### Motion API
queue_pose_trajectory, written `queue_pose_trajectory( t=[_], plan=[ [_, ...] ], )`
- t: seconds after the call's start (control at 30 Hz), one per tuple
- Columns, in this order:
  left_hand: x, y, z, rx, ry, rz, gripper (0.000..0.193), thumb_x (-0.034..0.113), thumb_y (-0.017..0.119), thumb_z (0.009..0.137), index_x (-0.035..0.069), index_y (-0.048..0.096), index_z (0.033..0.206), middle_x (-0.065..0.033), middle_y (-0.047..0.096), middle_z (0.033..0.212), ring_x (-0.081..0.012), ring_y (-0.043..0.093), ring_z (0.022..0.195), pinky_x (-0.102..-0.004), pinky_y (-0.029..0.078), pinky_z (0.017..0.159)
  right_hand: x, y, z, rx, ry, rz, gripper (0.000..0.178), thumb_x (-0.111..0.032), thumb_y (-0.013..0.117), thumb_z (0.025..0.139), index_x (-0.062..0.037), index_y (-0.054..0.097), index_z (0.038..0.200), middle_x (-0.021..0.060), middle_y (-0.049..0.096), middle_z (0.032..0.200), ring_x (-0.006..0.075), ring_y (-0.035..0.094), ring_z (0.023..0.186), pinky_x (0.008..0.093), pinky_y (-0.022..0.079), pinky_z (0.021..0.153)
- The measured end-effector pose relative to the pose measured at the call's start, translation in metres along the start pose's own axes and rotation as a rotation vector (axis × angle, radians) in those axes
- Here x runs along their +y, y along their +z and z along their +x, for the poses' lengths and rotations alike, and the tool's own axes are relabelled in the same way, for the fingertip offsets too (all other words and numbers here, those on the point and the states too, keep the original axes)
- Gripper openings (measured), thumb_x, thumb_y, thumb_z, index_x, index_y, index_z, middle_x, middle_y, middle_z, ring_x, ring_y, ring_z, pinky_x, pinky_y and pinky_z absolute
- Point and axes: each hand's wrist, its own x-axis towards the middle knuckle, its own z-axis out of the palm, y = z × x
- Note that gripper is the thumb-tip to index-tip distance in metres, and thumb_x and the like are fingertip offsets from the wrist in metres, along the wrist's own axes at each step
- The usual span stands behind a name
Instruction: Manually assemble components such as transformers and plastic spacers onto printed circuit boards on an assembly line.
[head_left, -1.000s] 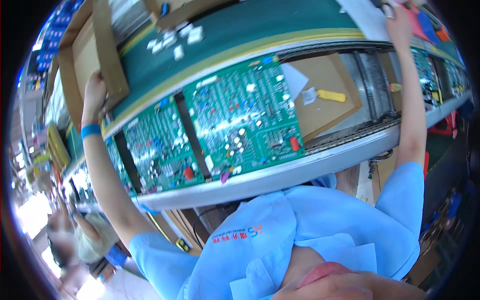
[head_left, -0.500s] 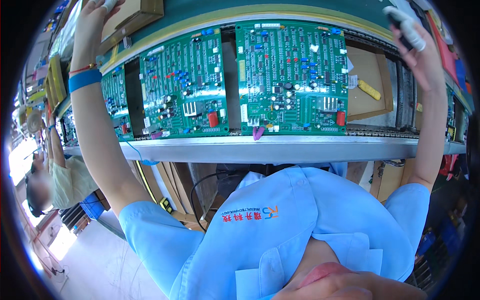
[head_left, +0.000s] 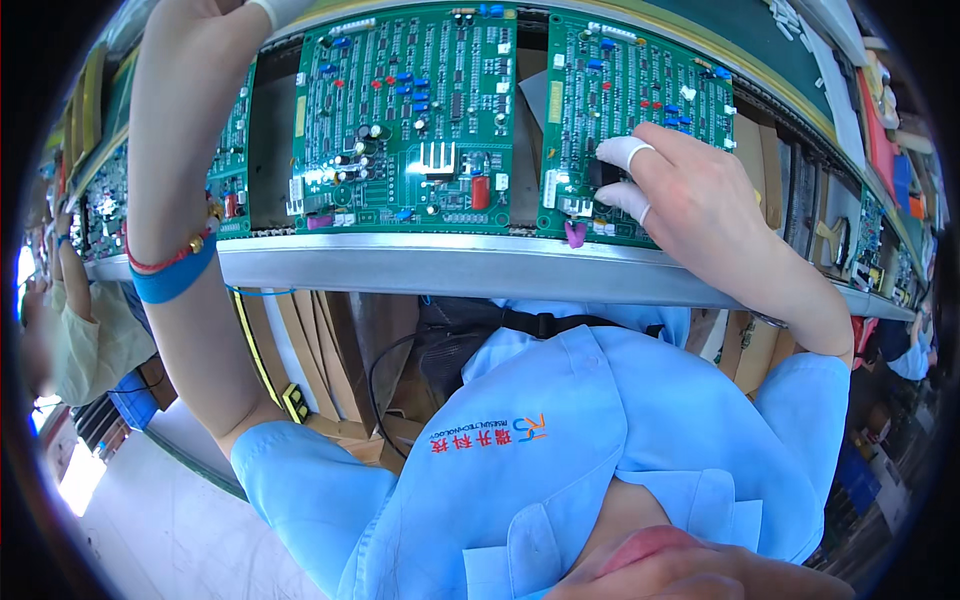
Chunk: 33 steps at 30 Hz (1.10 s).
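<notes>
My right hand is over the right-hand green circuit board. White finger cots cover its thumb and a fingertip, which pinch a small black block-shaped component against the board's left part. The fingers partly hide its seating, so I cannot tell whether it is fully down. My left hand reaches to the upper left edge of the head view, with a white cot on one finger; its fingertips are cut off. A blue band circles the left wrist. A second populated board lies between the hands.
Boards sit on a line behind a metal rail. Another green board is partly behind my left forearm. Small white parts lie at the far right. Cardboard pieces stand below the rail. A co-worker is at the left.
My right hand has come down and left from the far right onto the right-hand board with the black component. The boards appear shifted to the right. My left hand stays at the upper left.
</notes>
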Motion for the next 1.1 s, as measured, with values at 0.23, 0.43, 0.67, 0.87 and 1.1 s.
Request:
queue_pose_trajectory(
  t=[0.23,0.43,0.67,0.87,1.1],
  plan=[
    [-0.009,0.001,-0.02,0.016,-0.07,0.072,0.02,0.005,0.07,0.087,-0.001,0.063,0.105,-0.0069,0.067,0.094,-0.0116,0.064,0.087,-0.0235,0.051,0.081,-0.014,0.006,0.008,-0.101,0.028,-0.158,0.021,-0.016,0.07,0.079,-0.0013,0.055,0.083,0.0103,0.055,0.079,0.0271,0.063,0.079,0.0384,0.053,0.064],
    [-0.003,0.018,-0.021,-0.073,-0.264,-0.11,0.018,0.002,0.07,0.085,-0.002,0.066,0.102,-0.0083,0.07,0.086,-0.0128,0.066,0.079,-0.0257,0.053,0.073,-0.012,0.003,0.003,-0.109,0.077,-0.198,0.021,-0.015,0.072,0.077,-0.0011,0.057,0.083,0.0106,0.055,0.079,0.0278,0.063,0.078,0.038,0.053,0.065],
    [-0.018,0.058,-0.043,-0.317,0.144,-0.034,0.025,0.003,0.076,0.079,0.003,0.071,0.103,-0.0034,0.071,0.093,-0.0083,0.062,0.077,-0.0233,0.051,0.07,0.015,-0.031,0.001,0.043,0.214,0.295,0.025,-0.004,0.076,0.077,0.0009,0.066,0.1,0.006,0.061,0.086,0.0153,0.062,0.08,0.0269,0.049,0.069],
    [-0.019,0.092,-0.047,-0.318,0.445,0.297,0.023,0.009,0.078,0.074,0.009,0.073,0.096,-0.0039,0.064,0.077,-0.0196,0.047,0.061,-0.0332,0.041,0.068,0.048,-0.03,-0.028,0.056,0.426,0.745,0.016,-0.003,0.073,0.082,0.002,0.067,0.097,0.0045,0.064,0.09,0.0119,0.063,0.082,0.024,0.051,0.074],
    [-0.011,0.103,-0.047,-0.406,0.492,0.485,0.022,0.005,0.077,0.072,0.009,0.073,0.093,-0.0026,0.068,0.086,-0.0197,0.05,0.062,-0.0317,0.039,0.07,0.071,-0.027,-0.05,0.068,0.444,0.839,0.017,-0.009,0.075,0.082,0.0014,0.065,0.091,0.0041,0.06,0.087,0.011,0.06,0.078,0.023,0.05,0.072]
  ],
)
